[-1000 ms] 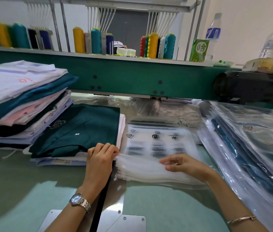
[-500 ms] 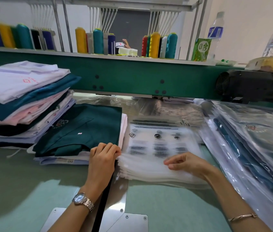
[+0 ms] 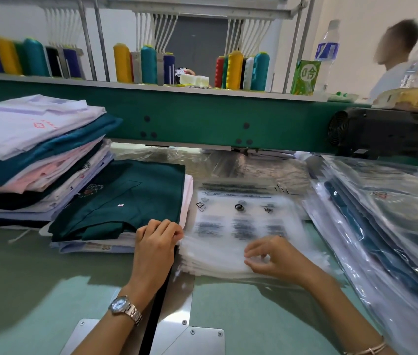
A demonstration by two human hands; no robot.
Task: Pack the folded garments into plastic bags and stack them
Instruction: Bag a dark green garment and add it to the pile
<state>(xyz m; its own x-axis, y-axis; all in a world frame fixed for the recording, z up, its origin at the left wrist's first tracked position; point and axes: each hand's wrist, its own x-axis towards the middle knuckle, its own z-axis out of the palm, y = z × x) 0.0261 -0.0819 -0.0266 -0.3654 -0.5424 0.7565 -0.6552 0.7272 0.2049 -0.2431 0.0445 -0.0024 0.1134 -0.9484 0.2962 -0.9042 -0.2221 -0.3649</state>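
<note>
Now, from the head view, everything turns on what sits to either side of my hands. My right grip (image 3: 277,260) is narrow. Its thumb and fingertips (image 3: 250,252) are pinched at the near edge of the top bag (image 3: 241,221) on the stack of empty plastic bags (image 3: 202,263). It looks like I am peeling that sheet free.

My left grip (image 3: 156,242) is curled, knuckles up, right on the seam between the bags' left edge and the dark green folded garment (image 3: 126,201). Its fingertips are tucked under, so I cannot tell whether they hold anything or only press.

The garment lies just left of the bags on a low pile, and its long side runs away from me, roughly parallel to the bags. My left grip is plainly the nearer one to it, touching its near right corner. I judge the next move to be a short slide rightwards into the opened bag.

The packed bags (image 3: 382,226) lie at the far right of the table (image 3: 36,290), on my right grip's side. The tall pile of folded garments (image 3: 36,155) waits at the far left.
</note>
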